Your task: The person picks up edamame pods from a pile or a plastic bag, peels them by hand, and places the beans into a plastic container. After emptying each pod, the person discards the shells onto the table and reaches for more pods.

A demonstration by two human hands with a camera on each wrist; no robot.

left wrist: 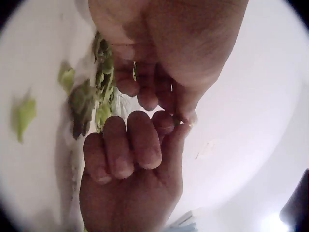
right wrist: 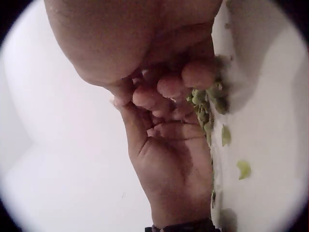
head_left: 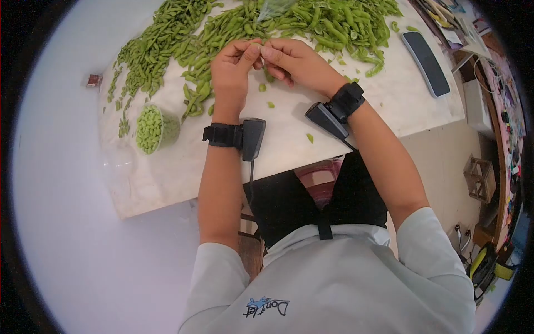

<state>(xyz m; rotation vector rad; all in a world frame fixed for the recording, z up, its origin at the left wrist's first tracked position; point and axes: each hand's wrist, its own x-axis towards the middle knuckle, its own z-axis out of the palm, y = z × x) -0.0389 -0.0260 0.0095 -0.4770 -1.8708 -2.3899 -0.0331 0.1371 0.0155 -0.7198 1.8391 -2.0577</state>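
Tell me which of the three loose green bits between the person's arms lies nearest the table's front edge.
The lone bit beside the right-wrist camera; the other two bits lie farther up, toward the pod pile.

Head camera looks down; close wrist cameras both show left hand (head_left: 231,69) meeting right hand (head_left: 297,61).

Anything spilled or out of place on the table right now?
Minor only: a few loose green beans lie scattered on the white tabletop, outside the clear plastic cup of shelled beans. The left hand and right hand pinch one green pod between them; nothing else stands out.
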